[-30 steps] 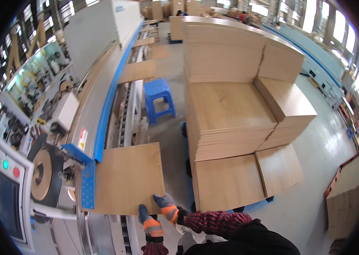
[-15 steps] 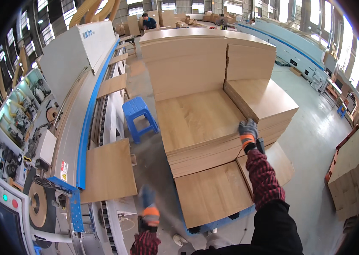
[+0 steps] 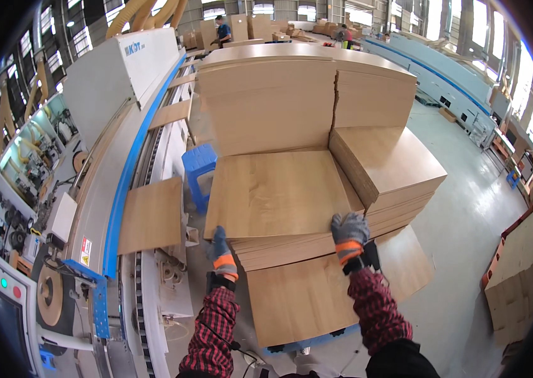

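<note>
A rectangular wood-grain panel (image 3: 276, 195) lies at an angle on top of a stack of similar boards (image 3: 285, 252), jutting past the stack's left side. My left hand (image 3: 220, 253), in a grey glove with an orange band, is closed on the panel's near left corner. At the near right corner, my right hand (image 3: 349, 238), gloved the same way, grips the same panel. Both thumbs and fingertips are partly hidden. Right of the panel rises a higher stack of boards (image 3: 392, 154), and a taller one (image 3: 266, 104) stands behind it.
On my left runs a long edge-banding machine (image 3: 143, 126) with a board (image 3: 150, 214) on its side rail. A blue plastic stool (image 3: 199, 165) stands between machine and stacks. Lower boards (image 3: 298, 299) lie nearest me. More boards (image 3: 518, 271) stand at right; people are far back.
My left hand has come up from the machine side to the panel's left corner. The top panel has shifted left and turned, and my right hand has moved left with it.
</note>
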The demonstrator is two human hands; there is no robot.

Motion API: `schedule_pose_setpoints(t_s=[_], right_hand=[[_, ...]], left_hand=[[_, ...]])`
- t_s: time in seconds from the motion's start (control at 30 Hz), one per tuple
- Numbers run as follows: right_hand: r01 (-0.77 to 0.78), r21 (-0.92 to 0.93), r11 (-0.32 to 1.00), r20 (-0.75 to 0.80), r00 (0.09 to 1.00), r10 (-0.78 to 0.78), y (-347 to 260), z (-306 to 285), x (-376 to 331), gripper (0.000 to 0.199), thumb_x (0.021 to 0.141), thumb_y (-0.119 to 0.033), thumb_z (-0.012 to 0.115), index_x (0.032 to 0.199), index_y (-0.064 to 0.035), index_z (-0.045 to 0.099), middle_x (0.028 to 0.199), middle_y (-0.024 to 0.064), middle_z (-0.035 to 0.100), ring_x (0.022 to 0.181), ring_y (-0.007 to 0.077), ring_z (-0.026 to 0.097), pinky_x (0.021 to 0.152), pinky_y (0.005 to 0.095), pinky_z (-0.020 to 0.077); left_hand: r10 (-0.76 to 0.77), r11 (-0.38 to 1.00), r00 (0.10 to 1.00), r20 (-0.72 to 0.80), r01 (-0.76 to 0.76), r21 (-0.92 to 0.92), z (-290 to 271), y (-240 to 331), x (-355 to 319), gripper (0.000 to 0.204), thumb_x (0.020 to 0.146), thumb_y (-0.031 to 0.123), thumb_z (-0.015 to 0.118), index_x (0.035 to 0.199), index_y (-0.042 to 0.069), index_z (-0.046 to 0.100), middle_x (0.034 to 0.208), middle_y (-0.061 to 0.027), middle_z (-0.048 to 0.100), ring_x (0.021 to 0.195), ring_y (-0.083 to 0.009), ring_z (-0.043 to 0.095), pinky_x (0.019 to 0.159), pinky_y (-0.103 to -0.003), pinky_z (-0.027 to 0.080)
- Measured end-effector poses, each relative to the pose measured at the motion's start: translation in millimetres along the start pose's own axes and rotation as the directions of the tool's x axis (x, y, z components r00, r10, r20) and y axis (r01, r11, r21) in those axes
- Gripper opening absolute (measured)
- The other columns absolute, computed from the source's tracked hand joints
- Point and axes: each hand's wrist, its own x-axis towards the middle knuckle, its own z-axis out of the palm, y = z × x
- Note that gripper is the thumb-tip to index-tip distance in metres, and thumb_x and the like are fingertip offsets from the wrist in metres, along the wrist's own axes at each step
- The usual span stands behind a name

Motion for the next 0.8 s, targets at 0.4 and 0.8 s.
schedule_pose_setpoints(t_s=[0.4, 0.8], right_hand=[[-0.716, 0.425, 0.554, 0.905, 0.354, -0.236, 34, -64, -82, 0.032, 0.081, -0.034, 0.057, 0.082, -0.0026, 0.061, 0.072, 0.0052, 0.061, 0.061, 0.0134, 0.057, 0.053, 0.029, 0.0446], [-0.785, 0.541, 0.302, 0.756, 0.297, -0.583, -61, -31, -343, 0.015, 0.082, -0.008, 0.057, 0.094, 0.0005, 0.059, 0.081, 0.0044, 0.06, 0.069, 0.0135, 0.057, 0.063, 0.0255, 0.0477]], left_hand=[[-0.313, 0.813, 0.95, -0.006, 0.265, -0.518, -178, 107, -115, 0.024, 0.075, 0.016, 0.065, 0.095, 0.008, 0.054, 0.091, -0.0038, 0.057, 0.089, -0.0167, 0.055, 0.077, -0.032, 0.047], [-0.34, 0.853, 0.682, -0.648, -0.066, -0.518, -427, 127, -290, 0.037, 0.078, 0.005, 0.057, 0.114, 0.009, 0.049, 0.107, -0.0089, 0.057, 0.096, -0.0228, 0.056, 0.08, -0.038, 0.047]])
